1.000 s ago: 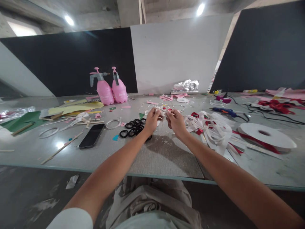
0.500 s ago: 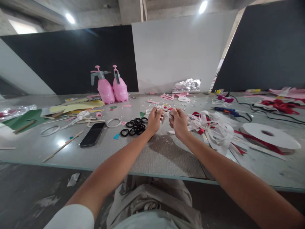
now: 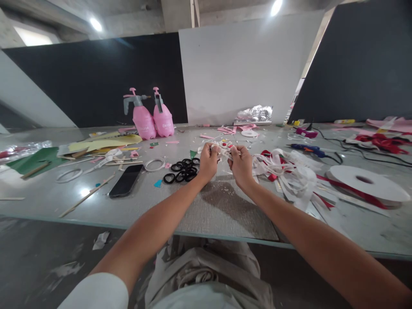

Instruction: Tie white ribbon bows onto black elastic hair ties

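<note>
Over the middle of the grey table, my left hand and my right hand are held close together. Both pinch a small bunch of white ribbon strips with red bits between the fingertips. The bunch trails to the right into a loose heap of white and red ribbon lying on the table. Just left of my left hand lies a cluster of several black rings.
A black phone, a white ring, wooden sticks and coloured paper sheets lie at the left. Two pink spray bottles stand at the back. A white ribbon spool, a blue glue gun and cables sit at the right.
Both hands have stayed together on the ribbon bunch, lifting slightly and working it with the fingers. The view has shifted a little; nothing else on the table moved.
</note>
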Tool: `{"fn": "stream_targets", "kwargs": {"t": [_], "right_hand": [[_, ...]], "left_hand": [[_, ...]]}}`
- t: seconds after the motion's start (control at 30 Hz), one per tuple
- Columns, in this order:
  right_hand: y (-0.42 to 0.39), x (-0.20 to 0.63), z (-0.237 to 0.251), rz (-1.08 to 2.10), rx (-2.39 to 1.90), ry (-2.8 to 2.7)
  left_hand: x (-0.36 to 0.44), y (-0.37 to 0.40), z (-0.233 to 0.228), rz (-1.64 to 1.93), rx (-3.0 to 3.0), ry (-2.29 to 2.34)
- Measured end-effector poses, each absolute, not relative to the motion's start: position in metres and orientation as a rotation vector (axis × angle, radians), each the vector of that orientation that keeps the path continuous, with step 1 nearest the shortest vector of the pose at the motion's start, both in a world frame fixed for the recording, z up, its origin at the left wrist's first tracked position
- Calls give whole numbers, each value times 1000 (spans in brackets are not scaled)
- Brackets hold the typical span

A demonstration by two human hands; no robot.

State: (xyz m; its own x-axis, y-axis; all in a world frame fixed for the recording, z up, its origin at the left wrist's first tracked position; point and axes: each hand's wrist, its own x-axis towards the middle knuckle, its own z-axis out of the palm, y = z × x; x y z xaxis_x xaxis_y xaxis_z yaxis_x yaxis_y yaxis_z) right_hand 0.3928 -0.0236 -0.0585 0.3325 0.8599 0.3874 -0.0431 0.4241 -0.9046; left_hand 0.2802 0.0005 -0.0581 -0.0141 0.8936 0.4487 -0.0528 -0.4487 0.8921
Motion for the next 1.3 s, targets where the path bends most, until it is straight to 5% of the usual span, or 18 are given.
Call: {"fn": "stream_targets", "kwargs": {"t": [0.6, 1.3], "right_hand": [[-19, 406, -57, 794, -873, -1157], [-16, 416, -54, 801, -985, -1244]], "left_hand": [[275, 0, -53, 1206, 1470, 752], [268, 6, -48, 1298, 1403, 843]]}}
